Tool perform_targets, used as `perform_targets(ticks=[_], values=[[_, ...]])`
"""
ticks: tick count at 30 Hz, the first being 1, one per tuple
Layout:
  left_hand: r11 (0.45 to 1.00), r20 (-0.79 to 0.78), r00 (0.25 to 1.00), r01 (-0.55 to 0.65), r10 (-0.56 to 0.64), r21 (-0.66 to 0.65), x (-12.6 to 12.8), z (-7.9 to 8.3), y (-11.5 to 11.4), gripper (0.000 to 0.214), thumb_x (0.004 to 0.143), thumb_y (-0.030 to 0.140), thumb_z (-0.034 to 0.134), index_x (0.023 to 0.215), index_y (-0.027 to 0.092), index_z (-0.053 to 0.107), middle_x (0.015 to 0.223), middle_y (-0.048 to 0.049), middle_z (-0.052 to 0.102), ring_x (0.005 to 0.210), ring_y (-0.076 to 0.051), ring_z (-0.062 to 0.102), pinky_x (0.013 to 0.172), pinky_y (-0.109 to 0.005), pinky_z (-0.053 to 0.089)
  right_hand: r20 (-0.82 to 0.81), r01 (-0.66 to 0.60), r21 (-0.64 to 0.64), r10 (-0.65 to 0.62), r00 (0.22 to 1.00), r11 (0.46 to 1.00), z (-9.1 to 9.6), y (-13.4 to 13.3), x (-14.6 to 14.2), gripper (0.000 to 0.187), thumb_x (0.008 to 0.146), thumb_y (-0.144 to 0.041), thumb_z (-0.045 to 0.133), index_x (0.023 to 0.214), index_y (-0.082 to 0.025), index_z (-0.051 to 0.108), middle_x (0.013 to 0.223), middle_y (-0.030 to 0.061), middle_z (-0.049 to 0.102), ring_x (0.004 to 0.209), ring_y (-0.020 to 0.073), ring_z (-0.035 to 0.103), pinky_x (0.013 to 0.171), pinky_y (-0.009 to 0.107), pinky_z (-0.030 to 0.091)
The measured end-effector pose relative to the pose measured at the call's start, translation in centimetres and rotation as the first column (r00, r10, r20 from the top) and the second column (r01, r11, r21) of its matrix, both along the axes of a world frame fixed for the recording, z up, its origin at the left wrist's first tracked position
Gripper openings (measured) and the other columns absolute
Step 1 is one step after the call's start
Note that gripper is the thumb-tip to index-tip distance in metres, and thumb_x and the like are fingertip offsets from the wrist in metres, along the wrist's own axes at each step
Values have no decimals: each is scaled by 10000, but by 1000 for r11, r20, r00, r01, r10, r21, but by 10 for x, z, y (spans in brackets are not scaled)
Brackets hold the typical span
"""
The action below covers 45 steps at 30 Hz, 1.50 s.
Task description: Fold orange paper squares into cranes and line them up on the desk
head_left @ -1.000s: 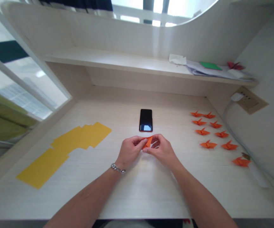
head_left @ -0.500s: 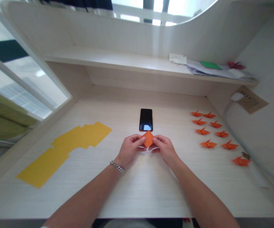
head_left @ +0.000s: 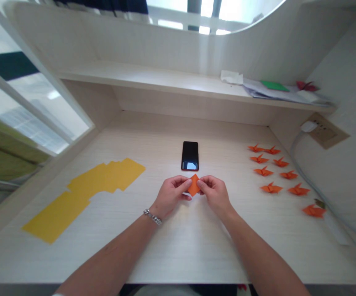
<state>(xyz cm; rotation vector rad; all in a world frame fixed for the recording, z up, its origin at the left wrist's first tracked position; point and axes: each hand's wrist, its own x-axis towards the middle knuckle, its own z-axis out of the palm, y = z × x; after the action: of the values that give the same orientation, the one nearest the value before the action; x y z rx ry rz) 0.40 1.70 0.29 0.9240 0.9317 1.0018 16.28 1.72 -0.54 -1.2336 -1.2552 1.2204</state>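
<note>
Near phone (head_left: 190,154); fingers (head_left: 185,186) closed on orange paper (head_left: 194,186)

Single view, from camera on person's head. Sat above desk's (head_left: 193,259) near edge, faced forward and down. Wide, fairly close: near edge ran along frame bottom, back edge crossed under shelf (head_left: 165,84), both back corners inside frame. Left hand (head_left: 171,193) and right hand (head_left: 217,194) lay below frame centre.
</note>
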Motion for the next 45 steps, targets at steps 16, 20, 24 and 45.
perform_targets(ticks=[16,20,24,45], values=[[999,70,997,-35,37,-22,3,-5,-1,254,731,334,720,840,113,659,797,-64,700,700,-138,648,661,-255,559,211,78,206,-122,970,976,4,-10,-5,197,827,-235,537,921,-193,704,881,54,713,778,202,648,738,318,510],[998,76,996,-52,54,-29,3,-3,-1,258,727,344,722,822,113,658,790,-55,688,691,-135,646,681,-266,559,153,147,223,-184,971,964,3,-11,-8,224,820,-263,563,983,-218,710,954,52,718,827,217,655,786,350,516],[996,76,994,-70,73,-48,4,0,-1,270,720,361,723,813,116,658,783,-49,675,694,-138,641,670,-268,561,128,165,252,-201,971,954,4,-12,-9,186,814,-285,578,913,-231,726,906,40,725,793,214,652,768,351,521],[958,-163,963,-177,216,227,-2,-4,3,435,709,339,726,1089,163,605,899,-78,698,778,-187,672,728,-322,557,91,-78,28,76,993,997,5,-4,-4,252,786,-396,624,741,-163,711,707,45,689,656,178,613,602,282,498]])
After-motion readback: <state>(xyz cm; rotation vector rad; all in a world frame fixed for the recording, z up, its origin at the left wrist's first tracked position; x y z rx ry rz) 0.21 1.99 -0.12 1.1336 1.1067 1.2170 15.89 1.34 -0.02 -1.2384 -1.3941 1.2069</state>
